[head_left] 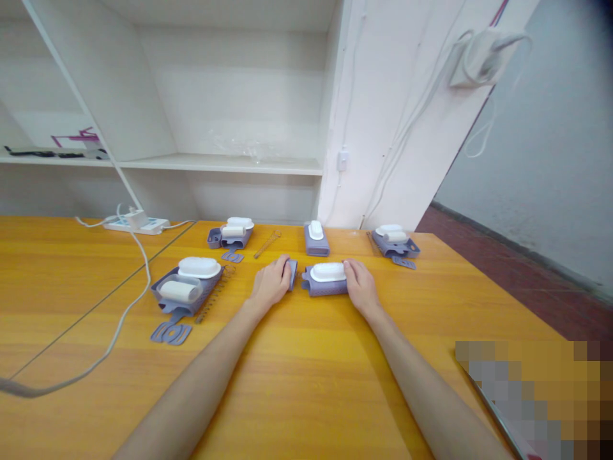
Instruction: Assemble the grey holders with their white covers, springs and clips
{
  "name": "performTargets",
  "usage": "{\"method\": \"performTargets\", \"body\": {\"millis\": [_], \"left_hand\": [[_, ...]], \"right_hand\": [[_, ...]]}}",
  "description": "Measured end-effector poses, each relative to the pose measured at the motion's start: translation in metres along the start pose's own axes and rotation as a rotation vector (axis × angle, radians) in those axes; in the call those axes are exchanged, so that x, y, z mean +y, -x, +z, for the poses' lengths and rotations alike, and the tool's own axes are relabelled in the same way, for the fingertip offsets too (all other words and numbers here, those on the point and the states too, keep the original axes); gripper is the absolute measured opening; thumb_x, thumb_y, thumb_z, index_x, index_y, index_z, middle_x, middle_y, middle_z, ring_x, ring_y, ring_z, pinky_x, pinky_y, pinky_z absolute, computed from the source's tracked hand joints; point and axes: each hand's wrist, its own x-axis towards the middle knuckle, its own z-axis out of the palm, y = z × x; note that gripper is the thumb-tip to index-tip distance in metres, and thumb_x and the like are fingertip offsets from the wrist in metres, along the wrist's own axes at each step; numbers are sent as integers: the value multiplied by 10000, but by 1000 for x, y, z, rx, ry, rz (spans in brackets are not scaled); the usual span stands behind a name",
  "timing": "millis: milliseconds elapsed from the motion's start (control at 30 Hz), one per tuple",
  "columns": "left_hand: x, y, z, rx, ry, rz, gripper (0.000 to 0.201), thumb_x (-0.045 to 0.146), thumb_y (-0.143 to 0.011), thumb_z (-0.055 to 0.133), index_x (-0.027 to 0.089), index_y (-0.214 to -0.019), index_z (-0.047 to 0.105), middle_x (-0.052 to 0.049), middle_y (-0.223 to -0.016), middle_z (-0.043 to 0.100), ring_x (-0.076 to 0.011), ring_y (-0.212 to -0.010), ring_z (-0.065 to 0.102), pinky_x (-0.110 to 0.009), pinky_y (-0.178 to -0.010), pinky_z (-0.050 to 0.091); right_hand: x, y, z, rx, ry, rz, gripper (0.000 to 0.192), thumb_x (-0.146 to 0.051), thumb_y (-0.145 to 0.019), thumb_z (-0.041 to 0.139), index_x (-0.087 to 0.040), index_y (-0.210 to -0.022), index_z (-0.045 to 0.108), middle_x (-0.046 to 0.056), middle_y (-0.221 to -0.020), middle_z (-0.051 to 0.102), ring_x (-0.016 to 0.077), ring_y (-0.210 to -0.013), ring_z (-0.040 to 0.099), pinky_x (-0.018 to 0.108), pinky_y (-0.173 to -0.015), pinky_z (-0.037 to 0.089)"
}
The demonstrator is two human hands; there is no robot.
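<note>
My right hand (363, 286) grips the right end of a purple-grey plastic case (326, 291) lying sideways on the table. A white oval brush-like piece (327, 273) sits along its top. My left hand (271, 282) is closed around a short purple-grey end piece (293, 275), held just left of the case, a small gap apart. A flat tab sticks out of the case's left end, toward that piece. The right ends of the case and white piece are partly hidden by my fingers.
Similar purple-grey sets lie at the near left (184, 306), back left (234, 239) and back right (395, 243). Another case (316, 243) stands behind my hands. A metal spring (267, 244) lies nearby. A white cable (129, 306) crosses the left side from a power strip (136, 222).
</note>
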Motion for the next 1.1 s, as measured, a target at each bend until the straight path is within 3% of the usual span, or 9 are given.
{"method": "performTargets", "body": {"millis": [300,1100], "left_hand": [[10,4,-7,-84,-134,-24,454,456,-943,156,230,-1123,506,-78,-957,678,-233,-868,643,-311,-701,422],[11,4,-7,-71,-86,-24,490,490,-934,162,209,-1059,544,-99,-916,676,-241,-841,641,-315,-704,420]], "right_hand": [[-1,4,4,-109,54,-53,449,-474,-903,366,-160,-1126,596,127,-1218,537,232,-1162,472,400,-1034,348],[-4,5,6,-114,76,-69,444,-480,-898,383,-162,-1119,601,126,-1203,545,229,-1145,484,400,-1024,359]]}}
